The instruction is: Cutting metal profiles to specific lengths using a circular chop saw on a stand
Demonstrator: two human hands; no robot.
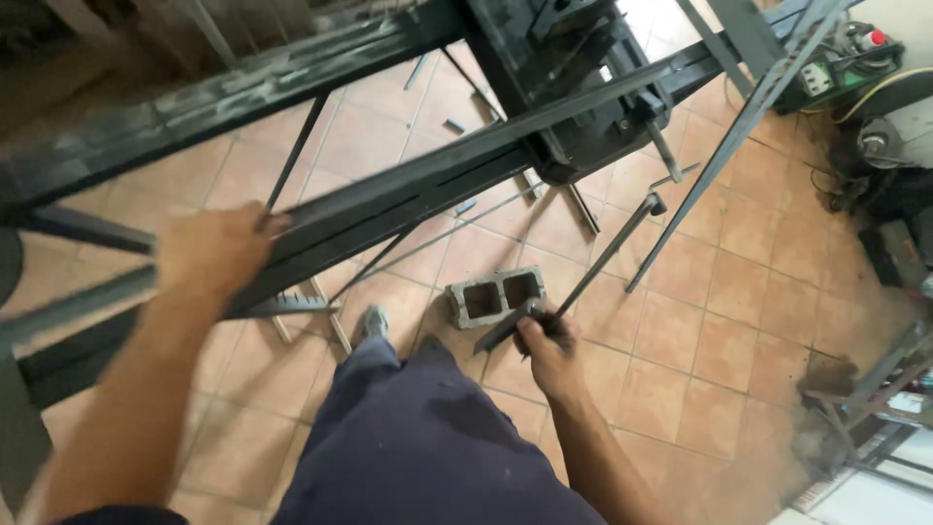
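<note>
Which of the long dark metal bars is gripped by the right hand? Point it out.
The thin lever bar slanting down from the machine, its lower end in the right hand; the left hand rests on the thicker bars.

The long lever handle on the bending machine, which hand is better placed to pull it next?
Probably the right hand: it already grips the lower end of the lever handle, beside the concrete block. The left hand is occupied, resting on the bundle of flat steel bars.
</note>
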